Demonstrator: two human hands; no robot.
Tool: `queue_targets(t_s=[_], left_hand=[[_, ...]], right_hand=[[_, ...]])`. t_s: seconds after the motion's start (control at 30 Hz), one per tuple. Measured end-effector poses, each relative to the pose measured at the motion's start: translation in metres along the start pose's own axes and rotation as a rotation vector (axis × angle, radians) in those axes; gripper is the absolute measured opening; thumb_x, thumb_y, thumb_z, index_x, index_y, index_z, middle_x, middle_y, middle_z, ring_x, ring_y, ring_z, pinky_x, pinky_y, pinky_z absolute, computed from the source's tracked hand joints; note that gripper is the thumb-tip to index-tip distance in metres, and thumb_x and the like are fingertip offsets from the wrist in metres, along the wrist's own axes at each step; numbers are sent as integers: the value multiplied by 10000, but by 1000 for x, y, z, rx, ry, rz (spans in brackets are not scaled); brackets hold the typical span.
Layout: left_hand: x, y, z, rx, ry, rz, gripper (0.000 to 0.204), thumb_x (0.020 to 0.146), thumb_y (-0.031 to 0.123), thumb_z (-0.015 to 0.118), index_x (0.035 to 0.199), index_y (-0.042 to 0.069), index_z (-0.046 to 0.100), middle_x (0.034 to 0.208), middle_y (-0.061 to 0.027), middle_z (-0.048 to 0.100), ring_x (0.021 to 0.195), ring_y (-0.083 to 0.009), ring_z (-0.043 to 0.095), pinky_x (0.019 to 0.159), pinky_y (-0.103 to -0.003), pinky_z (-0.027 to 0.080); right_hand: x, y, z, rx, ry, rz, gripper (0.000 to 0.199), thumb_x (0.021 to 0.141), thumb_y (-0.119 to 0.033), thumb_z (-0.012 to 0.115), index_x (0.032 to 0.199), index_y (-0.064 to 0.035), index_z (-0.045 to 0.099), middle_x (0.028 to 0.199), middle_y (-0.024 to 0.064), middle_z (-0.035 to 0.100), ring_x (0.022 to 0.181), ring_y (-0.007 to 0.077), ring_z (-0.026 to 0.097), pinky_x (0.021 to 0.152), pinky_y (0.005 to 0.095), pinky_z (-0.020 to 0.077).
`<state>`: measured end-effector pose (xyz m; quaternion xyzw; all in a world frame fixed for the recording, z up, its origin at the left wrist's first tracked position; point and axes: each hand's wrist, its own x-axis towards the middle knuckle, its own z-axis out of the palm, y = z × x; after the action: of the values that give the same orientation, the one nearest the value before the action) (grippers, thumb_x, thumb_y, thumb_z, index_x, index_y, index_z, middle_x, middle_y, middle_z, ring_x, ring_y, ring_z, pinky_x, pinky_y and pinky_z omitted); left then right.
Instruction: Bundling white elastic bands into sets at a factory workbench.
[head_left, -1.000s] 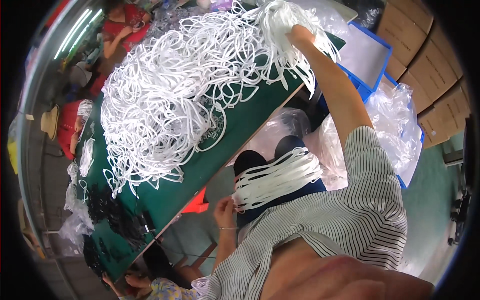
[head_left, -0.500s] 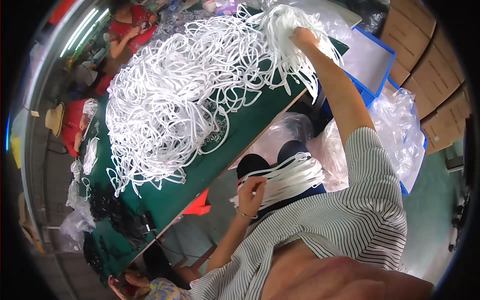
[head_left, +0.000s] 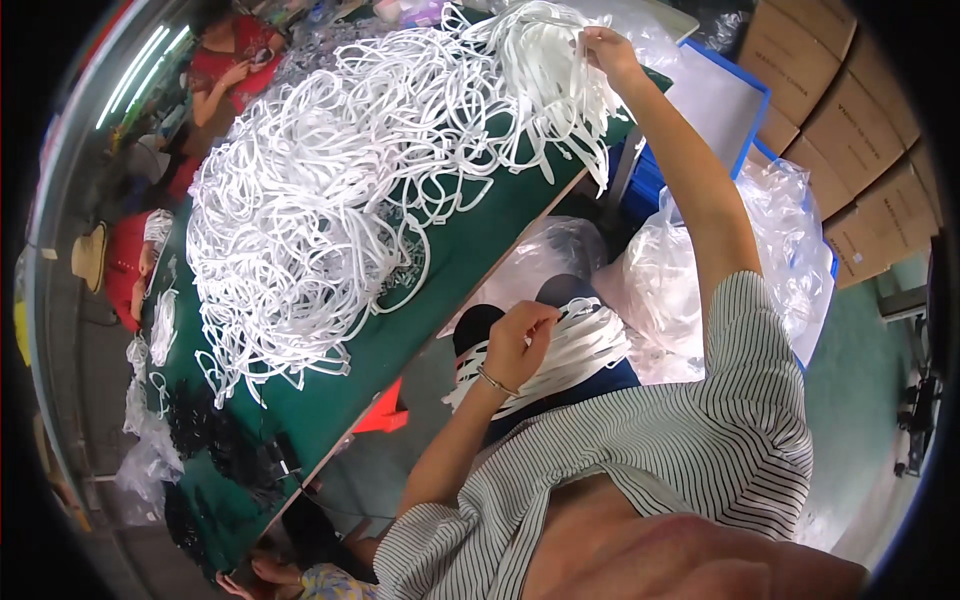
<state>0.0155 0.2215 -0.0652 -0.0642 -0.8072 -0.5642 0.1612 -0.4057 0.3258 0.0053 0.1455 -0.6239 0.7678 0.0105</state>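
Observation:
A large tangled heap of white cord loops (head_left: 290, 220) covers much of the green table (head_left: 440, 250). At its far right end, a looser bunch of white cords (head_left: 540, 60) hangs over the table edge. My right hand (head_left: 610, 55) is at the right side of this bunch, its fingers pinched on cords. Across my lap lies a flatter bundle of white cords (head_left: 590, 345). Over its left part is my left hand (head_left: 522, 345), with a bracelet at the wrist. Its fingers are curled closed, and whatever they hold is hidden.
Blue crates (head_left: 715, 110) and clear plastic bags (head_left: 780, 240) stand to my right, before stacked cardboard boxes (head_left: 850, 120). A red object (head_left: 382, 410) is below the table edge. Black cords (head_left: 215, 430) lie at the table's left end. Co-workers in red (head_left: 230, 70) sit across.
My right hand has shifted to the right side of the far cord bunch. My left hand has moved up and right over the lap bundle. The whole view has shifted slightly.

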Motion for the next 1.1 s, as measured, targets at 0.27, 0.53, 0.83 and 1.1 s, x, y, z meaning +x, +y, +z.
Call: queue_targets(t_s=[0.27, 0.53, 0.83, 1.1], left_hand=[[70, -7, 14, -156, -72, 27, 94, 788, 10, 544, 870, -5, 588, 737, -57, 572, 617, -87, 511, 536, -200, 396], [182, 18, 77, -604, 74, -143, 258, 828, 203, 583, 983, -2, 566, 860, -38, 597, 795, -98, 540, 687, -226, 434], [170, 34, 93, -721, 175, -303, 205, 778, 33, 570, 975, -22, 561, 734, -37, 560, 578, -81, 536, 487, -207, 440], [96, 42, 60, -486, -98, -283, 200, 809, 80, 563, 982, -19, 576, 719, -31, 576, 611, -67, 522, 551, -187, 415]], right_hand=[[-82, -54, -43, 100, -208, 39, 261, 861, -69, 499, 1091, 52, 483, 904, 115, 580, 718, 134, 518, 670, 232, 434], [-186, -46, -52, 356, -78, 247, 218, 852, -78, 499, 1055, 0, 518, 899, 86, 608, 785, 154, 571, 703, 267, 456], [-201, -52, -44, 540, -340, 452, 214, 825, -220, 532, 936, -38, 547, 829, 67, 568, 653, 147, 524, 559, 268, 436], [-116, -14, -21, 764, -295, 470, 218, 842, -21, 480, 1037, 75, 490, 838, 91, 534, 726, 151, 543, 651, 229, 497]])
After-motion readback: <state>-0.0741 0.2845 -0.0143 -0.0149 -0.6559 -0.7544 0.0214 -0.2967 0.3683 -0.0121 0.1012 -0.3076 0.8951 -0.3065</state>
